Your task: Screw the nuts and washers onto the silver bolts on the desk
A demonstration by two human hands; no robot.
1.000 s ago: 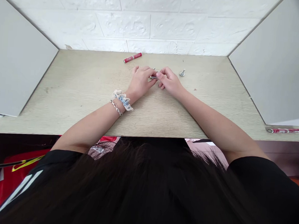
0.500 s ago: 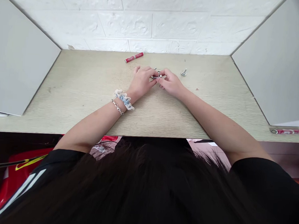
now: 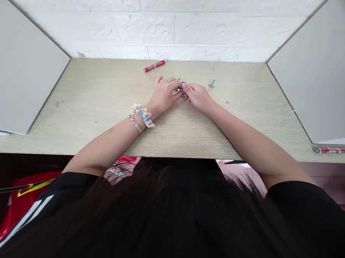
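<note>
My left hand [image 3: 165, 92] is closed at the fingertips around a small silvery metal part [image 3: 180, 90], mostly hidden by the fingers. A thin rod-like end shows between the two hands. My right hand [image 3: 200, 97] meets it from the other side, thumb on top and fingers curled, pinching the same part. Its exact kind is too small and covered to make out. To the right of my right hand a silvery bolt [image 3: 212, 82] stands on its wide round head, shank up.
A red tube [image 3: 154, 66] lies behind my left hand, near the white brick-patterned wall [image 3: 146, 28]. Another red tube [image 3: 335, 151] lies at the table's front right edge. Grey panels stand at left [image 3: 21, 65] and right [image 3: 318, 79] of the wooden table [image 3: 178, 137].
My right hand has turned, its thumb now lying over the metal part and its fingers curled tighter beneath. Less of the metal shows. My left hand has stayed in nearly the same place.
</note>
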